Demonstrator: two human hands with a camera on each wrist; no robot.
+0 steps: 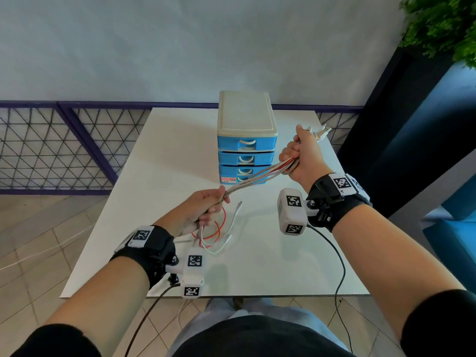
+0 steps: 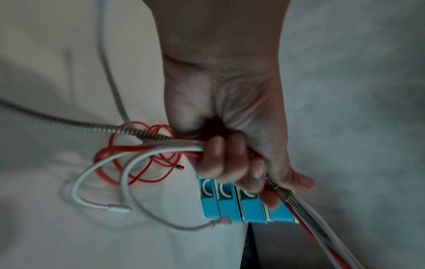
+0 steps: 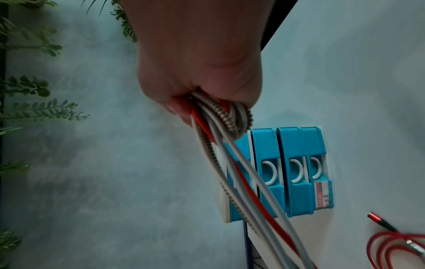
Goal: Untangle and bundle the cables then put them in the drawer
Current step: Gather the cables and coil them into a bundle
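A bundle of cables [image 1: 253, 176], white, red and braided, stretches taut between my two hands above the table. My right hand [image 1: 300, 155] grips one end in a fist, high and to the right of the drawer unit, with plugs [image 1: 320, 132] sticking out past the thumb. My left hand [image 1: 211, 204] grips the bundle lower down. Below it the loose ends [image 1: 219, 235] of red and white cable loop onto the table. The left wrist view shows my fingers [image 2: 230, 160] curled round the cables [image 2: 147, 154]; the right wrist view shows the fist [image 3: 202, 87] round the cables [image 3: 232, 163].
A blue drawer unit [image 1: 246, 148] with a cream top and all drawers shut stands at the back middle of the white table [image 1: 270, 266]. A purple mesh fence [image 1: 64, 145] runs behind. A dark partition and a plant [image 1: 443, 27] stand at the right.
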